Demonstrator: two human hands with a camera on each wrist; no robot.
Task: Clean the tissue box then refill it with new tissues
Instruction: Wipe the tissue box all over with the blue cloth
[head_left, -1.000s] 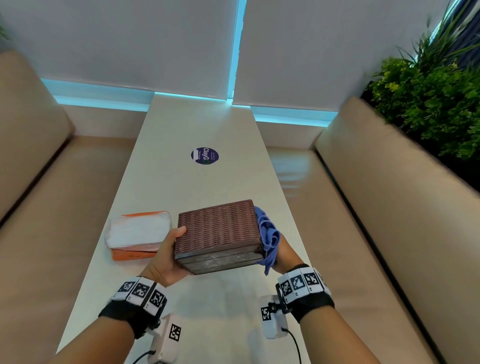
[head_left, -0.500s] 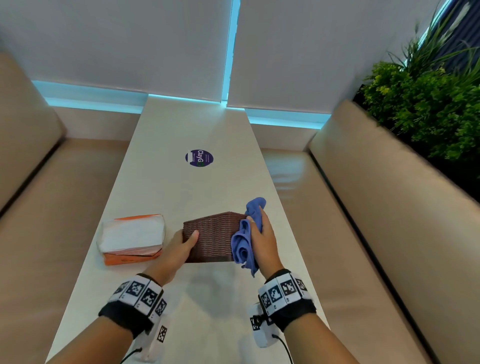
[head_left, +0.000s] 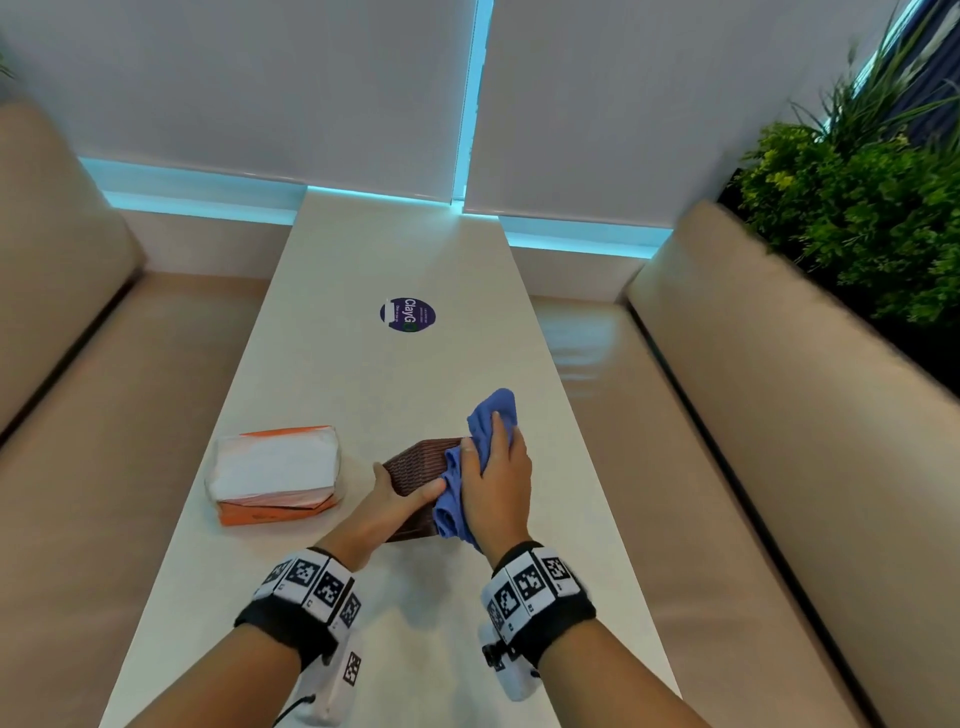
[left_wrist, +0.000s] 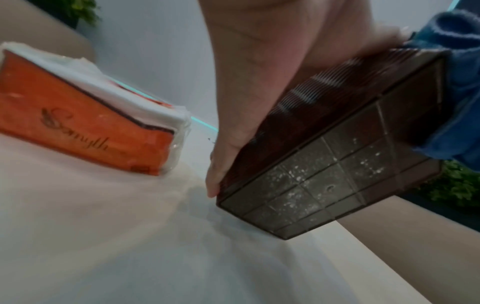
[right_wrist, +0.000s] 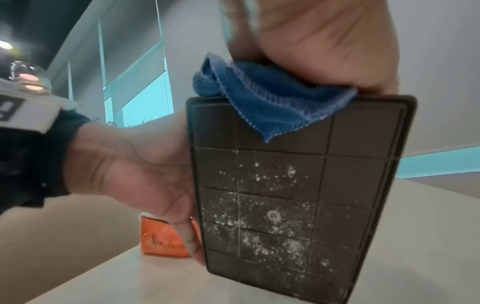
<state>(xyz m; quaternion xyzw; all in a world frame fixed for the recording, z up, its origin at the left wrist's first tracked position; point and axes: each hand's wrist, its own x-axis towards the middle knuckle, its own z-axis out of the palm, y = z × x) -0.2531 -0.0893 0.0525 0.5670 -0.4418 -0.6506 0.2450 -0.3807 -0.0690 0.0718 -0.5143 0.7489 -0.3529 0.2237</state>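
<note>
A dark brown woven tissue box (head_left: 414, 467) is held above the white table (head_left: 363, 260), tipped on its side. Its ribbed underside (right_wrist: 285, 195), speckled with white dust, faces me in both wrist views (left_wrist: 324, 174). My left hand (head_left: 395, 506) grips the box by its left side, thumb across the near face. My right hand (head_left: 496, 483) presses a bunched blue cloth (head_left: 488, 421) against the box's right side; the cloth (right_wrist: 272, 102) hangs over the box's upper edge. An orange and white pack of tissues (head_left: 275, 478) lies on the table to the left (left_wrist: 85, 123).
Beige bench seats (head_left: 104, 467) run along both sides of the narrow table. A round purple sticker (head_left: 408, 314) sits mid-table. Green plants (head_left: 857, 208) stand behind the right backrest. White window blinds (head_left: 311, 78) close off the far end.
The box was tilted from top-facing-me to lying nearly edge-on and lowered. My right hand came from behind the box onto its right side with the cloth, wiping toward me.
</note>
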